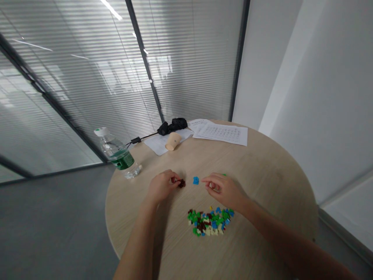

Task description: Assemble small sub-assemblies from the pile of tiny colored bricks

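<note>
My left hand (161, 186) rests on the round wooden table (262, 163), its fingers pinched on a small dark brown brick piece (182, 183). My right hand (223, 189) lies just right of a small blue brick (196, 180) on the tabletop. Its fingers are curled and its fingertips sit close to the blue brick without clearly touching it. I cannot make out whether anything sits inside its fingers. A pile of several small bricks (210, 221), green, blue, cream and dark brown, lies nearer to me between my forearms.
A plastic water bottle (118, 153) with a green label stands at the table's left edge. At the far side lie a tipped paper cup (173, 141), a black bundle with a cable (173, 125) and printed sheets (221, 133). Glass walls with blinds stand behind.
</note>
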Motion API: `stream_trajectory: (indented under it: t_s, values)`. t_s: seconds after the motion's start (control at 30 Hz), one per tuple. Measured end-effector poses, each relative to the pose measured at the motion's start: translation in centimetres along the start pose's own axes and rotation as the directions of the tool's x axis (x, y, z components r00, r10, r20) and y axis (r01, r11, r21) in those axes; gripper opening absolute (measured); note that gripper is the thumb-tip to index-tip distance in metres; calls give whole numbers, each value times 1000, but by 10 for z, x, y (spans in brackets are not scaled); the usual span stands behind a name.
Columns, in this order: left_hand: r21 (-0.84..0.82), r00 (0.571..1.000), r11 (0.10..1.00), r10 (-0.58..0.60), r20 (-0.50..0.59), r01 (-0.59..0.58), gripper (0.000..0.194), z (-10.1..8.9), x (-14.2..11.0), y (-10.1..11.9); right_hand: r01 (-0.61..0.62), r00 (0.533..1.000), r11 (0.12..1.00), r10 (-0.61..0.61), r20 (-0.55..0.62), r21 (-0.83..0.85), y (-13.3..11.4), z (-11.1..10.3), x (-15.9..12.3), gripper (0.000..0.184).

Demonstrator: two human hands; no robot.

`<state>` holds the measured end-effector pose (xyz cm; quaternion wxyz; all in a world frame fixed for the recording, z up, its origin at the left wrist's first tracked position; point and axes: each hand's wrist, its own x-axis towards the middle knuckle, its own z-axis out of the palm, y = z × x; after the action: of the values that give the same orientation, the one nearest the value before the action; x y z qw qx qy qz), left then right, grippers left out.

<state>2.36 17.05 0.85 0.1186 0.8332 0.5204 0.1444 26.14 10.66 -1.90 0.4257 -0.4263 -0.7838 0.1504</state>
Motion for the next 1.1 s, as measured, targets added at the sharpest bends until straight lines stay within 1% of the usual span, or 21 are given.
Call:
stream_trajectory:
  t_s: [0.23, 0.37, 0.57, 0.67, 0.83, 1.1]
  values:
    - [38, 1000, 999, -11, 9, 11, 15, -2, -1, 4, 11, 1000, 1000, -11, -15, -2, 0, 0, 0, 20]
    - [56, 1000, 998, -15, 13, 14, 12, -2, -1, 4, 7, 1000, 1000, -7, -3, -3, 0, 0, 0, 20]
    - [23, 999, 1000, 7, 32, -8, 12, -2, -2, 3, 13, 1000, 1000, -13, 9, -15, 1, 1, 0, 21]
    - [33, 999, 999, 9, 39, -10, 11, -2, -2, 2, 18, 1000, 1000, -18, 25, -9, 1, 0, 0, 21]
    - [21, 999, 1000, 19, 29, -19, 14, 0, -2, 3, 22, 999, 1000, -22, 24, -8, 1, 0, 0, 22]
    - [-29, 999, 999, 20, 34, -19, 15, -1, -2, 5, 20, 998, 1000, -19, 54, -18, 1, -1, -1, 23]
